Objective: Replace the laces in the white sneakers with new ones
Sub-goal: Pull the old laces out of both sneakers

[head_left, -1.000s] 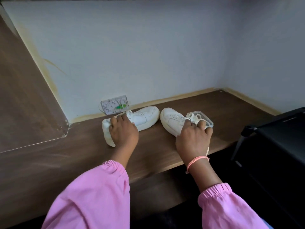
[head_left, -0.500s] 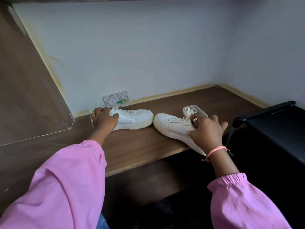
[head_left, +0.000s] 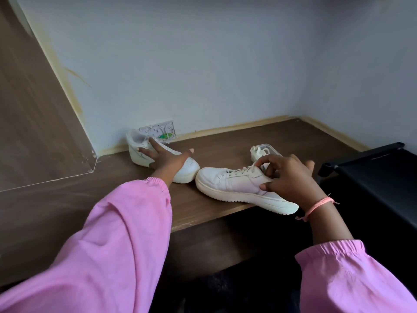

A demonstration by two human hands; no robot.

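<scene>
- Our right hand [head_left: 290, 177] has its fingers curled over the near sneaker [head_left: 237, 187]: the thumb presses the side of the upper while the fingertips pinch the laces [head_left: 243, 171] near the top eyelets.
- That near sneaker lies on the wooden shelf [head_left: 225, 141] with its toe pointing left and its heel poking out past the shelf's front edge.
- A pink thread bracelet [head_left: 316, 205] circles our right wrist, above the cuff of a pink sleeve [head_left: 352, 279].
- Our left hand [head_left: 168, 159] is released, fingers spread straight, and rests flat on the far sneaker [head_left: 140, 152], gripping nothing.
- The far sneaker sits close to the wall, heel to the left, its toe just beside the toe of the near sneaker; we cannot tell whether the two touch.
- Behind our right hand a small clear plastic box [head_left: 268, 149] stands on the shelf with a bundle of white laces [head_left: 259, 152] in it.
- Against the wall behind the far sneaker leans a flat clear packet [head_left: 158, 132] with a green spot on it.
- A black frame [head_left: 365, 159] stands to the right of the shelf.
</scene>
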